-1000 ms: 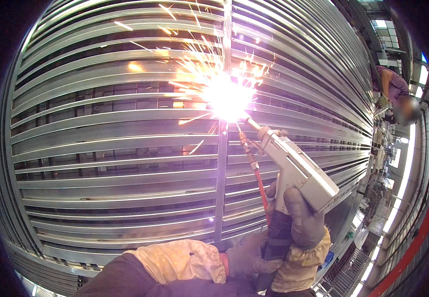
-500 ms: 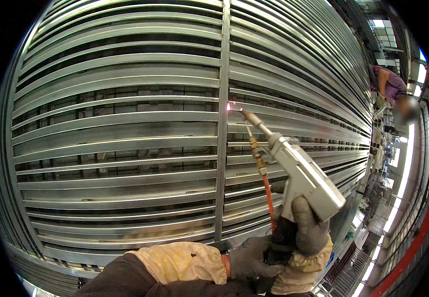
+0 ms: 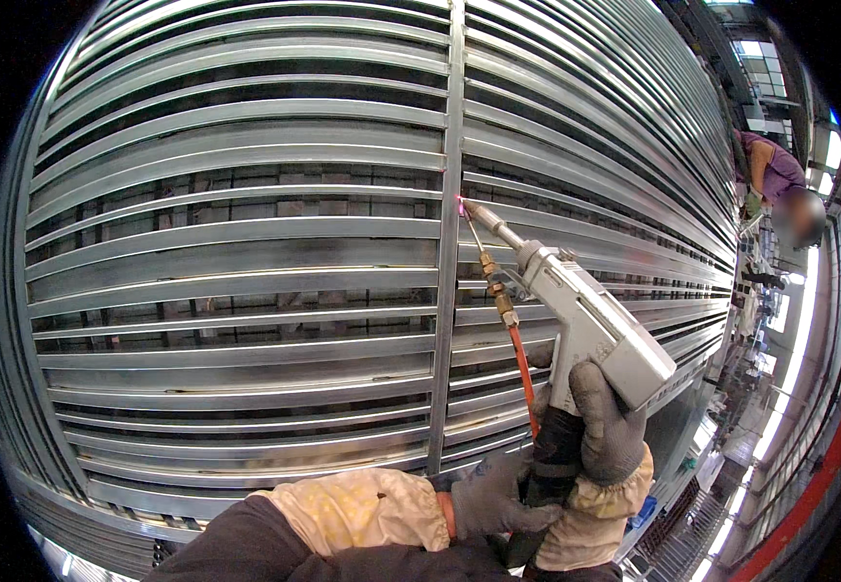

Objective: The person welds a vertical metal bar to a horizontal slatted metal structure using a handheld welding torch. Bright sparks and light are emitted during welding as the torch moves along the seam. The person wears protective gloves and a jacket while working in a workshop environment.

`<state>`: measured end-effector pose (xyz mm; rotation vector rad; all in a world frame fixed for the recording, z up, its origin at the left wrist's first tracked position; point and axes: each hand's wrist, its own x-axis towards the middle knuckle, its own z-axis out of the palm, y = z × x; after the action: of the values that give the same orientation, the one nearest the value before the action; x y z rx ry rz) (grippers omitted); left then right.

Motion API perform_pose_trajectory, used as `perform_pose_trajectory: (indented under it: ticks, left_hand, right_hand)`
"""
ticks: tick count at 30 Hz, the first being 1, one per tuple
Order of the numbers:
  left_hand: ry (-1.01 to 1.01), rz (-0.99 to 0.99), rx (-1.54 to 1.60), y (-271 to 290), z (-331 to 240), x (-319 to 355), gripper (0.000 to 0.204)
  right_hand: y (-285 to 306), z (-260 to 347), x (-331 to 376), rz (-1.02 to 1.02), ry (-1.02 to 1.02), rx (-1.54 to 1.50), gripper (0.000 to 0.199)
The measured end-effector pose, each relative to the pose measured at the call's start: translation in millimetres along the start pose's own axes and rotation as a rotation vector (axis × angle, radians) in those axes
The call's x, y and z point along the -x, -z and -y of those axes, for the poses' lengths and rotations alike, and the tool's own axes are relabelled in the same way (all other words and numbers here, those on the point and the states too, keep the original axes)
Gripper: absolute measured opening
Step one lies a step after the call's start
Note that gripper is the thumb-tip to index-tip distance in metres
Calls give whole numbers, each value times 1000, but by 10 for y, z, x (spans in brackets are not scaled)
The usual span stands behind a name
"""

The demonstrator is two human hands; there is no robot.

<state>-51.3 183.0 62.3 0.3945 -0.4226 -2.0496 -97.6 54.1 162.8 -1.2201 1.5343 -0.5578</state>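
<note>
My right hand [image 3: 607, 427], in a grey glove, is closed around the grip of a grey welding gun [image 3: 590, 325]. The gun's thin nozzle [image 3: 484, 221] points up and left, its tip touching a vertical steel bar [image 3: 448, 242] where a small pink glow shows. An orange wire tube [image 3: 520, 359] runs along under the nozzle. My left hand [image 3: 493, 495], also gloved, holds the black lower end of the gun's handle, just below the right hand. Behind stands a large panel of horizontal metal slats [image 3: 236, 252].
Another person [image 3: 779, 189] in a purple top bends over the same slatted panel at the far right. Beyond the panel's right edge, metal frames and a red floor strip [image 3: 808, 504] lie below. Windows glow at the upper right.
The bright weld flash and shower of sparks from one second ago has died out; only a small pink glow remains at the tip. The gun and both hands stay almost where they were.
</note>
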Motion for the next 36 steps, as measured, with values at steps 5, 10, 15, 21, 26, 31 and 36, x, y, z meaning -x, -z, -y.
perform_pose_trajectory:
  ticks: [5,10,15,21,26,31,36]
  left_hand:
    - [75,48,-23,65,29,-20,59]
    - [99,45,22,51,96,-2,60]
    - [-5,19,-95,45,40,-12,51]
    - [27,-2,-185,33,19,4,47]
    - [26,6,-131,25,13,10,51]
    - [65,-5,-12,-25,13,36,42]
    - [72,-24,-3,-48,-5,43,40]
  right_hand:
    - [-28,-5,-27,-9,-17,-6,45]
    - [-3,-22,-15,25,-31,-24,46]
    - [-8,0,-6,17,-20,17,46]
    - [102,-95,-8,0,-14,192,46]
    - [77,-110,9,-24,-32,137,45]
    - [39,-52,33,-2,-24,88,44]
    - [92,-93,25,26,1,163,43]
